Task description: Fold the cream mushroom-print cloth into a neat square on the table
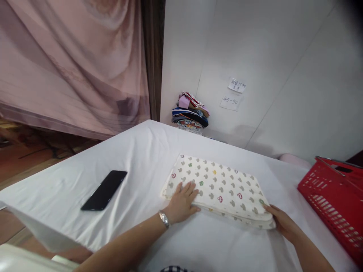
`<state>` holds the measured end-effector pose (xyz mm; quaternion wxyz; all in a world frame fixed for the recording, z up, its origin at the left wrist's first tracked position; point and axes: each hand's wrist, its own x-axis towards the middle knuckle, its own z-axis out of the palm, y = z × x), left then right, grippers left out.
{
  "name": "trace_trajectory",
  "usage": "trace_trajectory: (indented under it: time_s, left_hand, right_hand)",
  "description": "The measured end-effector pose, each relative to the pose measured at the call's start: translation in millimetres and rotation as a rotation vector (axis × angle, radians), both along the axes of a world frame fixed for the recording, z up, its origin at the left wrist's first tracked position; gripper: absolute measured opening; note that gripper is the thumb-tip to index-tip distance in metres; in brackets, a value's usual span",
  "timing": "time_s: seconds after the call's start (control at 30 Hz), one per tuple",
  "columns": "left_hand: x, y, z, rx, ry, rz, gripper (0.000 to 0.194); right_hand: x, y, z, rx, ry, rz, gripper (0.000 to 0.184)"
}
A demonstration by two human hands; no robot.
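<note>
A folded cream cloth (219,185) printed with small mushroom shapes lies flat on the white-covered table (136,151). My left hand (181,202), with a watch on the wrist, rests palm down on the cloth's near left corner, fingers stretched out. My right hand (280,221) is at the cloth's near right corner; its fingertips slip under the folded edge and are partly hidden.
A black phone (104,189) lies on the table to the left. A red plastic basket (334,204) stands at the right edge. A pile of folded clothes (190,113) sits at the far corner by the wall. Two paper notes (234,94) hang on the wall.
</note>
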<state>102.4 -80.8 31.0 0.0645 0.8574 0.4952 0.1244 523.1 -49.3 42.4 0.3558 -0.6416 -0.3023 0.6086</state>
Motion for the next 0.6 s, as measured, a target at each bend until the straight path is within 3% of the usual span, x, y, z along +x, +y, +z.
trace_trajectory:
  time_s: [0.13,0.33,0.5,0.6]
  left_hand:
    - [23,-1,2.1,0.029,-0.081,-0.043,0.066]
    - [49,0,-19.2,0.009,-0.097,-0.148,0.073]
    - [52,4,-10.0,0.017,-0.142,-0.113,0.067]
    - [60,7,-7.4,0.035,-0.137,-0.16,0.068]
  right_hand:
    - [-5,2,1.2,-0.012,0.062,-0.027,0.042]
    - [-12,8,8.5,-0.018,0.109,-0.111,0.038]
    - [-12,6,2.5,-0.021,0.164,-0.135,0.036]
    - [-12,3,-3.8,-0.02,0.191,-0.172,0.04]
